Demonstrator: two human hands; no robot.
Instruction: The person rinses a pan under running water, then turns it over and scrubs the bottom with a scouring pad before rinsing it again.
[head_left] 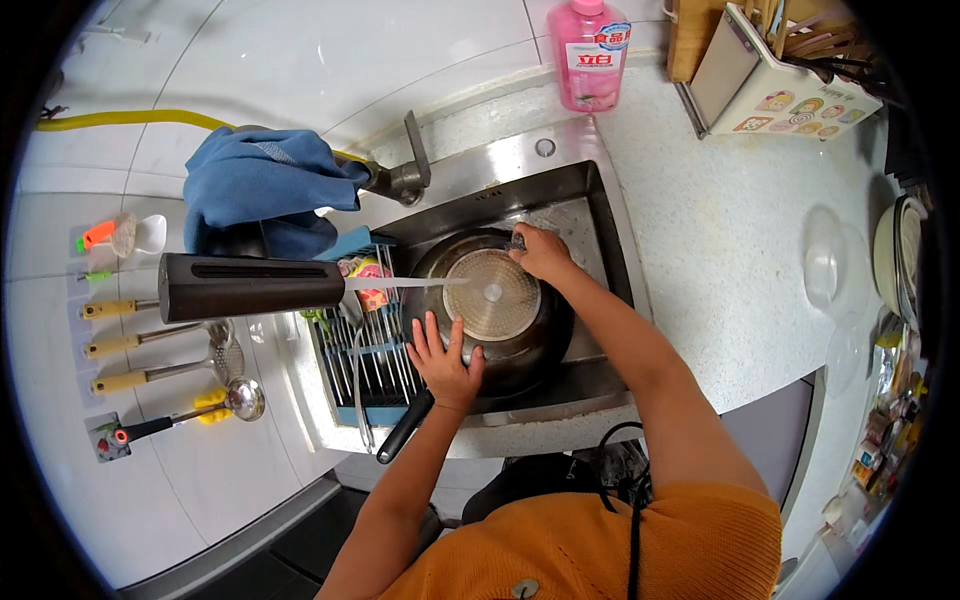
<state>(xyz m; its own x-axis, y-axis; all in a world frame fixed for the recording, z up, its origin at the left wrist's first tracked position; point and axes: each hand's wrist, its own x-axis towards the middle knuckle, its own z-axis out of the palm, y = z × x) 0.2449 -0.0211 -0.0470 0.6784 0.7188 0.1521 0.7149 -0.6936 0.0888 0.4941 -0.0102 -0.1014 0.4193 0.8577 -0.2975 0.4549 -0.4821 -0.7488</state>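
A dark frying pan [545,345] lies bottom-up in the steel sink [625,285], its black handle [405,430] pointing toward the near left. My left hand [445,370] rests on the pan's side with fingers spread flat. At the far right edge of the pan's round pale base [515,310], my right hand [545,255] is closed on a small grey scrubber that looks like steel wool [516,242], partly hidden by the fingers. From the dark faucet spout [250,287], a stream of water [405,282] runs onto the base.
Left of the pan stands a blue-edged dish rack [350,415] with utensils. A blue cloth [265,180] hangs by the faucet lever [417,150]. A pink bottle [590,60] stands behind the sink, and a utensil holder [780,80] at far right. Ladles [245,398] hang on the left wall.
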